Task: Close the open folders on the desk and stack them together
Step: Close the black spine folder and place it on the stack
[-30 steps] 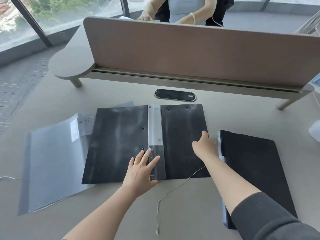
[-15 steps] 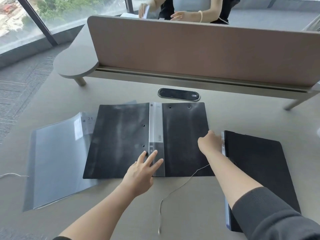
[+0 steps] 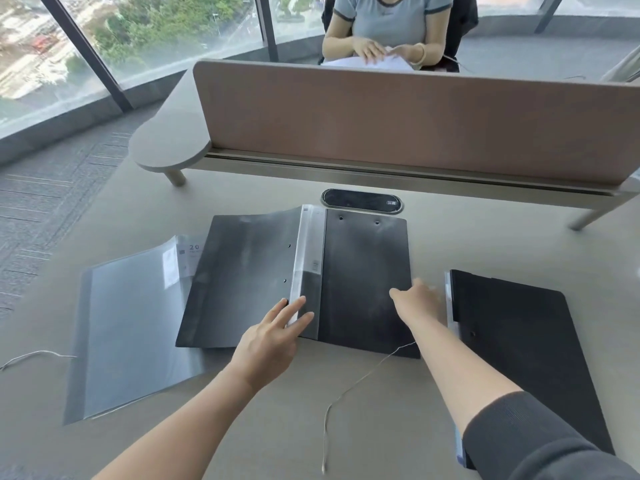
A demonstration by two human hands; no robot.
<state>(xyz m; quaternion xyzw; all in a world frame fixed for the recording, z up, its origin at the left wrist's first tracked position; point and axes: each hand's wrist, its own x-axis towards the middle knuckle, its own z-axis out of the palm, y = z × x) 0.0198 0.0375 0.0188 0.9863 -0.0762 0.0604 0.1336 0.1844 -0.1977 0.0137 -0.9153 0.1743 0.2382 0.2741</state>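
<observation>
While lying open across the middle of the desk (image 3: 346,427), with left cover overlapping the translucent folder (image 3: 131,327) and right edge near the closed black folder (image 3: 526,348), open black folder (image 3: 311,278) calls for a clean fold. Left hand (image 3: 273,336): fingers spread flat, grasping nothing, tips on the clear spine strip. Right hand (image 3: 417,299): at the right cover's outer edge, curl hidden, so cannot tell whether gripping. Best to pin the spine, lift the right cover by its edge and swing it over leftward, squaring corners before pressing. Bare room in front; partition (image 3: 415,119) and cable port (image 3: 362,201) close behind; thin cord (image 3: 349,386) trailing under right wrist, likely to snag.
</observation>
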